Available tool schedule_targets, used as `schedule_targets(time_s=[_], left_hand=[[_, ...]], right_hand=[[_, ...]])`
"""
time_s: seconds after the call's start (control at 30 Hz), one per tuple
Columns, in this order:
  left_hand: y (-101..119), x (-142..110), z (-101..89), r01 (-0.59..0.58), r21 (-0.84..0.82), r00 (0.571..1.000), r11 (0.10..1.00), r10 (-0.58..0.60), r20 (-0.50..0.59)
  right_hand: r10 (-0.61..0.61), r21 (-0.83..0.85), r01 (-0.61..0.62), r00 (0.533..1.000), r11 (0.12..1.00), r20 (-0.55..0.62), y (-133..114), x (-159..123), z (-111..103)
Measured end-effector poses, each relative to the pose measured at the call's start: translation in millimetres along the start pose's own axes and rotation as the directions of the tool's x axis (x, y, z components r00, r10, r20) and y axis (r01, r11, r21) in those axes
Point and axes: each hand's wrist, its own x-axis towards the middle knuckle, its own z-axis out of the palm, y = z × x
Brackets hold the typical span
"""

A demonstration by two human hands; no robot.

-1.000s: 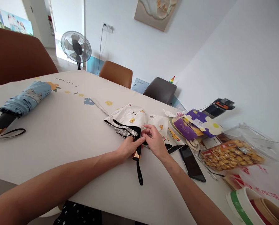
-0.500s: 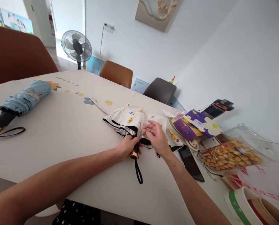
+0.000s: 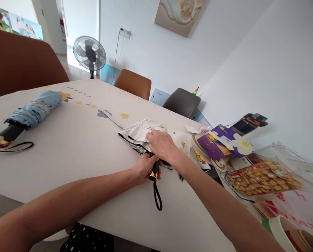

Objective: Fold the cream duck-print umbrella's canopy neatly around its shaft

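A white folding umbrella with small yellow prints and black lining lies collapsed on the table, its canopy loose and spread in folds. My left hand is wrapped round its black handle, which has a gold end and a black wrist loop. Over the canopy lies my right hand, fingers bent on the fabric just above the handle; whether they pinch a fold is hidden. A pale strap stretches from the canopy toward the far left.
On the left rests a furled light-blue umbrella. A purple box, a snack bag and a roll of tape crowd the right side. Chairs and a fan stand beyond the table.
My right hand has moved left from the right-hand folds onto the middle of the canopy. My left hand keeps its hold on the handle. The view has shifted slightly.
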Motion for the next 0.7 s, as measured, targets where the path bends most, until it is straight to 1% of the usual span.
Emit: schedule_targets(time_s=[0.07,0.13,0.17,0.2,0.27,0.33,0.37,0.4,0.43,0.47,0.5,0.53,0.57,0.63,0.67,0.7], left_hand=[[2.2,-0.7,0.7,-0.004,-0.031,1.000,1.000,0.003,-0.012],[3.9,-1.9,1.3,-0.008,-0.051,1.000,0.999,0.008,-0.014],[4.5,-2.5,1.5,-0.004,-0.050,1.000,0.999,0.004,-0.015],[4.6,-3.1,1.6,0.005,-0.040,1.000,0.999,-0.005,-0.018],[3.1,-3.6,1.3,0.018,-0.013,1.000,1.000,-0.018,-0.020],[-1.1,-2.7,0.6,-0.005,0.014,1.000,1.000,0.005,0.000],[-4.1,-1.7,0.0,-0.032,0.019,0.999,0.999,0.031,0.014],[-7.2,-0.5,-0.6,-0.059,0.017,0.998,0.998,0.059,0.028],[-10.1,0.7,-1.3,-0.086,0.009,0.996,0.996,0.085,0.036],[-12.5,1.8,-1.9,-0.105,-0.001,0.994,0.994,0.105,0.036],[-14.1,2.6,-2.5,-0.119,-0.013,0.992,0.993,0.119,0.034],[-14.7,3.1,-2.9,-0.122,-0.019,0.992,0.992,0.122,0.032],[-14.4,3.2,-3.2,-0.115,-0.013,0.993,0.993,0.115,0.031],[-11.5,2.6,-3.0,-0.082,0.026,0.996,0.996,0.081,0.026],[-9.3,2.0,-2.5,-0.051,0.052,0.999,0.997,0.051,0.014],[-7.1,1.2,-1.9,-0.018,0.075,1.000,0.997,0.018,-0.006]], right_hand=[[0.019,-0.054,-0.015,0.997,0.998,0.071,-3.9,5.0,-2.3],[0.034,-0.053,-0.026,0.989,0.998,0.144,-4.3,7.7,-4.9],[0.040,-0.043,-0.034,0.988,0.999,0.152,-3.9,8.8,-5.9],[0.047,-0.025,-0.044,0.990,0.999,0.131,-3.5,10.2,-6.2],[0.073,0.052,-0.073,0.997,0.996,0.008,-4.4,13.9,-4.0],[0.113,0.173,-0.089,0.984,0.981,-0.138,-9.7,19.1,2.6],[0.132,0.236,-0.088,0.975,0.968,-0.181,-14.2,21.8,7.3],[0.142,0.290,-0.082,0.971,0.953,-0.190,-19.5,24.4,12.4],[0.135,0.332,-0.078,0.979,0.940,-0.153,-25.1,26.4,17.3],[0.104,0.370,-0.066,0.991,0.927,-0.084,-30.2,27.7,21.2],[0.085,0.395,-0.057,0.995,0.917,-0.055,-34.0,28.0,23.7],[0.070,0.420,-0.048,0.997,0.906,-0.038,-35.8,26.9,24.6],[0.067,0.449,-0.038,0.997,0.893,-0.050,-35.0,24.4,23.6],[0.112,0.517,-0.020,0.983,0.856,-0.148,-24.5,14.3,18.2],[0.171,0.574,-0.005,0.957,0.819,-0.236,-14.7,6.9,14.9],[0.242,0.620,0.003,0.919,0.785,-0.311,-2.5,-1.9,12.3]])
